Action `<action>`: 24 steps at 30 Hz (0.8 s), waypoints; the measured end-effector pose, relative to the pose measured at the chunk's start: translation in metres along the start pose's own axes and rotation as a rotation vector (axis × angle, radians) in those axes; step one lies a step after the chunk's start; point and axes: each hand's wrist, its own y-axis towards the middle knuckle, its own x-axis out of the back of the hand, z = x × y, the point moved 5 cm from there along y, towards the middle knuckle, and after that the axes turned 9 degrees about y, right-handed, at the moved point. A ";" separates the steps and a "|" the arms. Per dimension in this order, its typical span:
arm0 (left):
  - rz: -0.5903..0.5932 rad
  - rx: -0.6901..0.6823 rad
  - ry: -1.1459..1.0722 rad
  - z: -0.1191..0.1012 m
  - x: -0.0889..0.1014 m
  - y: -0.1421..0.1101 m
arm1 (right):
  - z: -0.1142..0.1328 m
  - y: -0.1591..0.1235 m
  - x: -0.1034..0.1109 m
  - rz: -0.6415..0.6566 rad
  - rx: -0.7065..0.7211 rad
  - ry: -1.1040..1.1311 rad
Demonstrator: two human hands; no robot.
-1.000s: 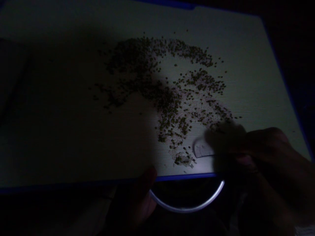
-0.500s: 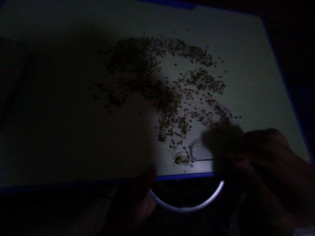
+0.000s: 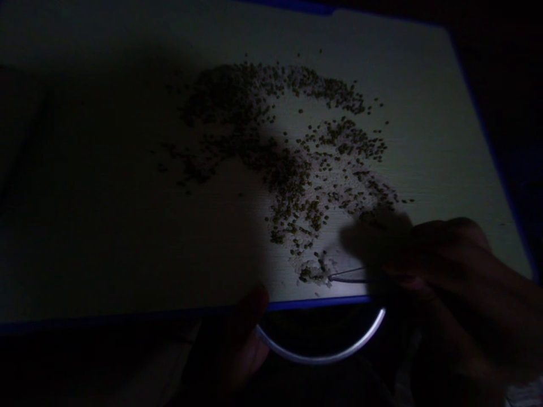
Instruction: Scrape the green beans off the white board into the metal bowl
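Observation:
The scene is very dark. A spread of small dark seeds mixed with pale grains (image 3: pixel 314 164) lies on a pale board with a blue rim (image 3: pixel 424 113). My right hand (image 3: pixel 441 265) is pinched on a thin flat card (image 3: pixel 348 275), held edge-on against a small heap of grains (image 3: pixel 311 271) near the board's front edge. My left hand (image 3: pixel 233 345) grips a round bowl (image 3: pixel 331 353) held just below that edge; only its bright rim shows.
The board's left half lies in deep shadow. Darkness surrounds the board on the right and at the front, and nothing there can be made out.
The card in my right hand has tipped from lying flat to nearly edge-on and slid left against the small heap of grains. My left hand and the bowl stay put.

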 end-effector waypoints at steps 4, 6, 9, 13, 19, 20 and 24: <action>-0.035 0.020 0.022 0.000 -0.003 0.000 | 0.000 0.000 0.001 0.035 -0.002 0.037; -0.057 -0.006 -0.003 -0.001 -0.007 0.000 | 0.000 0.000 0.002 0.037 0.008 0.042; -0.046 -0.011 -0.019 -0.001 -0.009 -0.001 | -0.001 -0.001 0.002 0.044 0.041 0.040; 0.006 0.065 -0.045 0.005 0.002 -0.001 | -0.001 -0.004 0.002 0.004 0.025 0.065; -0.039 0.026 -0.078 0.007 0.018 0.002 | 0.001 -0.004 0.001 0.065 -0.046 0.107; -0.027 0.037 -0.070 0.007 0.018 0.002 | 0.001 -0.003 0.001 0.068 -0.045 0.106; 0.022 0.044 -0.063 0.005 0.011 0.002 | 0.003 -0.003 0.002 0.050 -0.051 0.112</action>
